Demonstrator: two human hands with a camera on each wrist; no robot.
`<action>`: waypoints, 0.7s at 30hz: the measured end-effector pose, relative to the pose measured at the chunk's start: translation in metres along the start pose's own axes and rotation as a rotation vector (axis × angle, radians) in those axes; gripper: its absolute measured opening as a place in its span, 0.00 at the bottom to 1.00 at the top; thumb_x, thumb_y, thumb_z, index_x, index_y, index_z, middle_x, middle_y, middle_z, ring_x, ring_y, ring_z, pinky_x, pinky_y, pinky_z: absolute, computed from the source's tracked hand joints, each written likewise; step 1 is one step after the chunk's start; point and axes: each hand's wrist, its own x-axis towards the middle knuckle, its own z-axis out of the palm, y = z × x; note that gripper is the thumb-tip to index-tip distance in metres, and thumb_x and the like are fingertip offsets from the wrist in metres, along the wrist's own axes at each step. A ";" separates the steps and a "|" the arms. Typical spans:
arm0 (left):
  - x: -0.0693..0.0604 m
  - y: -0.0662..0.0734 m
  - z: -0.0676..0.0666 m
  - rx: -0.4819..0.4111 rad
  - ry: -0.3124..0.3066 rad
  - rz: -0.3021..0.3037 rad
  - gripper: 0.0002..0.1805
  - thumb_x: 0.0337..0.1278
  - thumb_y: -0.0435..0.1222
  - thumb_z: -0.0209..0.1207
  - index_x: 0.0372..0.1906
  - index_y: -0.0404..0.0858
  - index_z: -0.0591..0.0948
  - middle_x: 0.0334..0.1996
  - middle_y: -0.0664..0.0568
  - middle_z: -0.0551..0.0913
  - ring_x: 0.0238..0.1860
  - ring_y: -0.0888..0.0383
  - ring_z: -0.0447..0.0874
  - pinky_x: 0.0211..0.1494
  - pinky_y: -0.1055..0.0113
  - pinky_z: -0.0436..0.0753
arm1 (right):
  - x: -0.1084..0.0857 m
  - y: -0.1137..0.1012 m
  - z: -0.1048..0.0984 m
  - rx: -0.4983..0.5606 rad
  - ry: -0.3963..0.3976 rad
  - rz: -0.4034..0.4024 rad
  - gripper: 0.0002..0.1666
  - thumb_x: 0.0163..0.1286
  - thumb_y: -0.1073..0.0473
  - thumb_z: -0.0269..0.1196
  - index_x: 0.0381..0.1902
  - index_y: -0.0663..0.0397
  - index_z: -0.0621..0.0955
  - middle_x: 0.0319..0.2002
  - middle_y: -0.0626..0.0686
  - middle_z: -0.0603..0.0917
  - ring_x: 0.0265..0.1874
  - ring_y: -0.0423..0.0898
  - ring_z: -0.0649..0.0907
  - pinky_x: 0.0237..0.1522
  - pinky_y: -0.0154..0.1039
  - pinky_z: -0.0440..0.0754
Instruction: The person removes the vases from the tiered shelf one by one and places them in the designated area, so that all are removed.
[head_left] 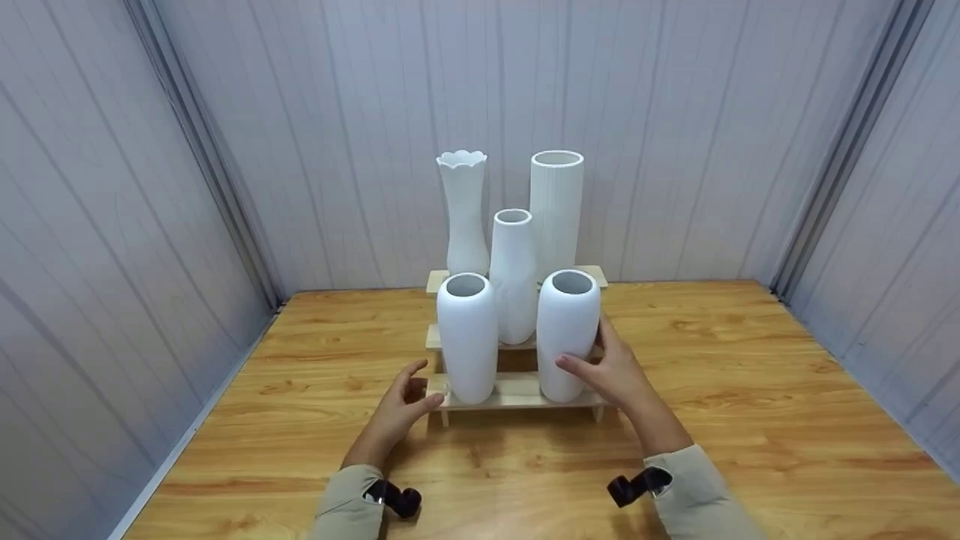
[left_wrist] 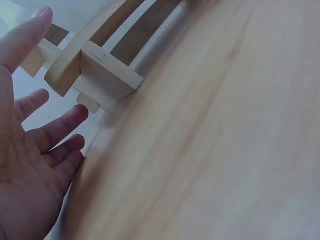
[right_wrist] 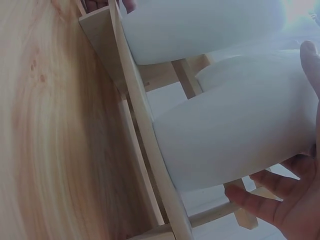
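Note:
A tiered wooden stand point(head_left: 512, 390) holds white vases. On its lowest step are a left vase point(head_left: 468, 341) and a right vase point(head_left: 568, 337). My right hand point(head_left: 611, 371) is round the right vase's lower right side, thumb in front; the right wrist view shows this hand point(right_wrist: 295, 200) beside the vase point(right_wrist: 235, 130), fingers along its side. Left of the step's end, my left hand point(head_left: 397, 412) has its fingers apart, holding nothing. In the left wrist view that hand point(left_wrist: 30, 165) is spread near the stand's end point(left_wrist: 105, 75).
A tapered vase point(head_left: 514, 277) stands on the middle step. The top step carries a scalloped-rim vase point(head_left: 466, 217) and a tall cylindrical vase point(head_left: 556, 217). The stand is on a wooden table point(head_left: 300, 390), with panelled walls behind and at both sides.

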 end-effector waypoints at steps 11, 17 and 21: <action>0.008 -0.013 0.010 0.063 0.016 0.032 0.29 0.72 0.41 0.59 0.73 0.39 0.69 0.72 0.34 0.66 0.71 0.32 0.64 0.70 0.38 0.65 | 0.004 0.004 0.002 0.043 0.011 -0.014 0.64 0.59 0.48 0.77 0.81 0.47 0.50 0.71 0.62 0.68 0.69 0.62 0.71 0.66 0.63 0.67; 0.007 -0.016 0.010 0.145 0.016 0.091 0.27 0.72 0.41 0.59 0.71 0.39 0.71 0.70 0.35 0.70 0.68 0.31 0.68 0.76 0.35 0.41 | 0.005 0.005 0.005 0.058 0.030 -0.008 0.64 0.57 0.47 0.78 0.80 0.48 0.51 0.71 0.60 0.68 0.70 0.61 0.70 0.68 0.63 0.66; 0.006 -0.015 0.010 0.160 0.011 0.078 0.28 0.72 0.44 0.59 0.71 0.42 0.71 0.69 0.36 0.71 0.68 0.33 0.69 0.75 0.35 0.46 | 0.005 0.006 0.005 0.068 0.044 -0.003 0.63 0.57 0.46 0.78 0.80 0.48 0.52 0.71 0.60 0.67 0.70 0.61 0.69 0.68 0.63 0.65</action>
